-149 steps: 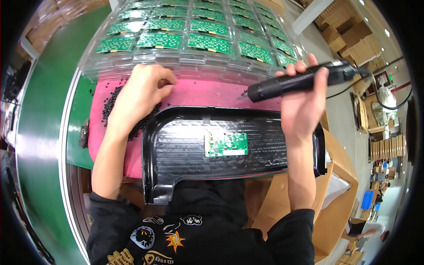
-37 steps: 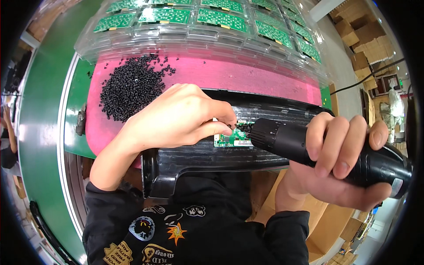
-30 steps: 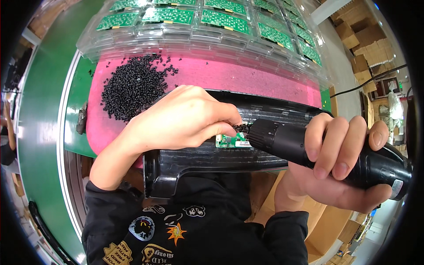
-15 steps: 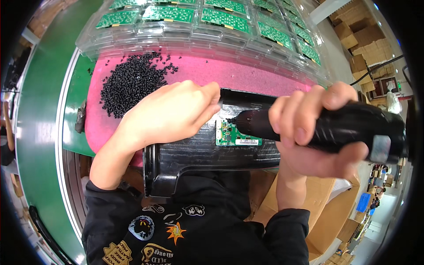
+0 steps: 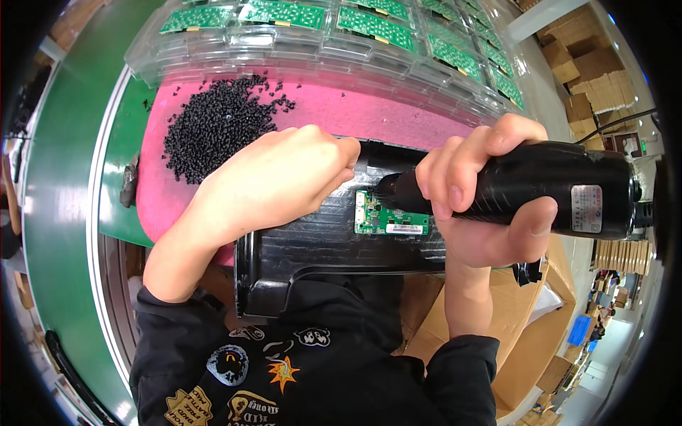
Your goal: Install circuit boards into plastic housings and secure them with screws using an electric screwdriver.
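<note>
A black plastic housing (image 5: 320,250) lies across the near side of the work mat, with a small green circuit board (image 5: 406,228) on it. My right hand (image 5: 479,192) is wrapped round a black electric screwdriver (image 5: 561,186), held almost level. Its nose points left, over the board's upper edge, and covers part of the board; the bit's contact is hidden. My left hand (image 5: 284,174) rests over the housing's far left part, fingers curled and closed just left of the nose. What those fingers hold, if anything, is out of sight.
A pile of small black screws (image 5: 213,131) is spread on the pink mat (image 5: 369,113). Behind it, clear plastic trays (image 5: 298,53) carry several green boards. An open cardboard box (image 5: 518,334) stands at the lower right. A cable (image 5: 618,121) hangs at the right.
The screwdriver's rear end has shifted slightly left and up, so more of the board shows under its nose. My right thumb has moved left with it. My left hand is almost still.
</note>
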